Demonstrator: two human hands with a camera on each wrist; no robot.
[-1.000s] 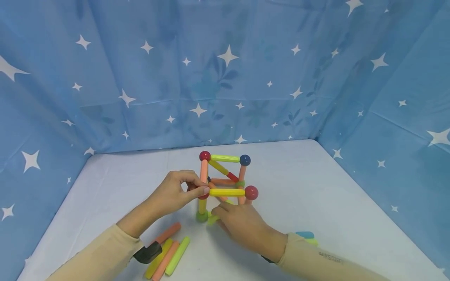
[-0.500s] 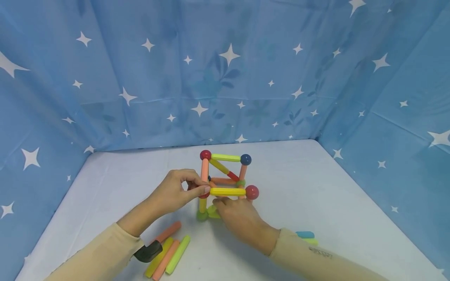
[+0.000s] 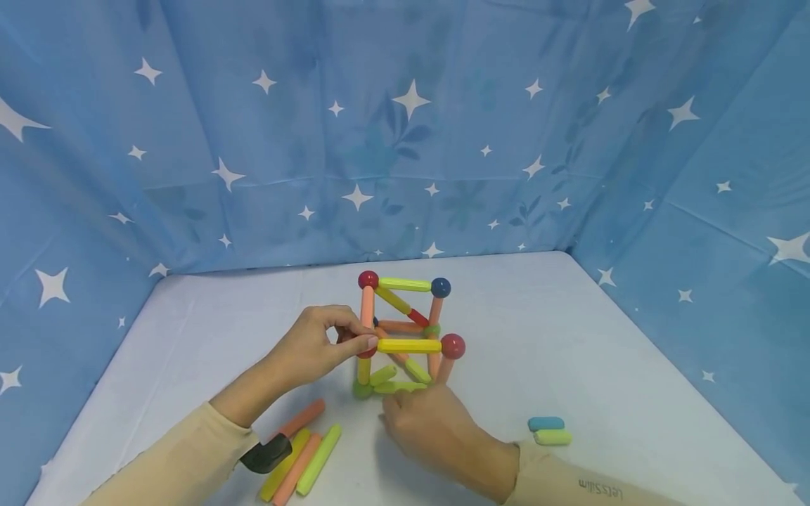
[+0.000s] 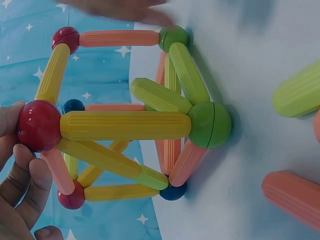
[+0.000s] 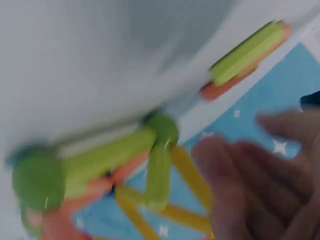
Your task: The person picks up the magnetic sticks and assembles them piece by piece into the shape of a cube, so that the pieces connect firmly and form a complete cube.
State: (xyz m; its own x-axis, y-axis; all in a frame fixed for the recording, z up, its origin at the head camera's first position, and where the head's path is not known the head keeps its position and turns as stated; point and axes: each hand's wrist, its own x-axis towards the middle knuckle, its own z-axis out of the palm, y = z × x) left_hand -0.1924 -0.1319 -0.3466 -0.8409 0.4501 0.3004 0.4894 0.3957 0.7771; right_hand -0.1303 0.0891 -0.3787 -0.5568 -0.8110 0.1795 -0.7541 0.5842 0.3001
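At about 7 o'clock on the white table [image 3: 569, 337], four loose rods [image 3: 300, 457] lie side by side, partly covered by the left sleeve and a dark wrist device. The left hand [image 3: 313, 351] pinches a red ball [image 4: 39, 126] at the near left corner of the rod-and-ball frame [image 3: 405, 330], thumb and fingertips curled round it; the ball is mostly hidden in the head view and plain in the left wrist view. The frame stands near the table's middle. The right hand [image 3: 430, 425] sits just below the frame at 6 o'clock, its fingertips at the green rod [image 3: 401, 386] along the base; whether they touch it cannot be told. The right wrist view is blurred, showing fingers loosely spread. At 4 o'clock lie two short pieces [image 3: 549, 430], blue and green. Writing on the right sleeve is upside down and unreadable.
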